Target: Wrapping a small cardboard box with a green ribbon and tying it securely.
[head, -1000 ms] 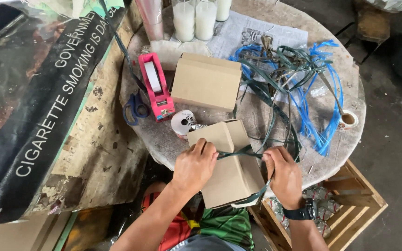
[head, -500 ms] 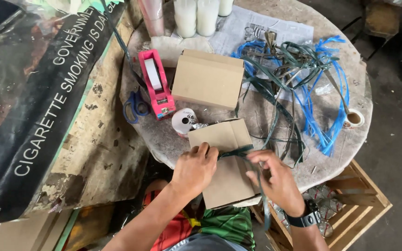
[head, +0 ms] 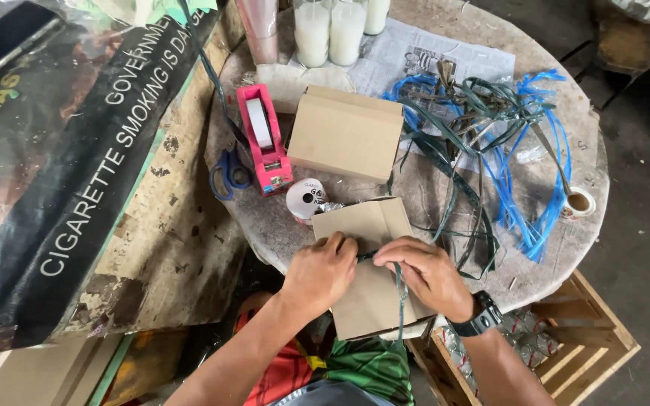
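A plain brown cardboard box (head: 362,225) lies at the near edge of the round table (head: 280,225). A dark green plastic strap (head: 399,301) runs across its top and hangs down over its front. My left hand (head: 321,272) rests on the box and pinches the strap at the middle. My right hand (head: 424,272) sits close beside it, fingers closed on the same strap.
A second cardboard box (head: 346,133), a pink tape dispenser (head: 265,139), blue scissors (head: 229,172), a white tape roll (head: 306,199), tall candles (head: 331,30) and a tangle of green and blue straps (head: 490,143) lie on the table. A wooden crate (head: 558,353) stands at the lower right.
My right hand has moved left from the box's right edge to the middle, meeting my left hand. The strap's loose end now hangs over the box front.
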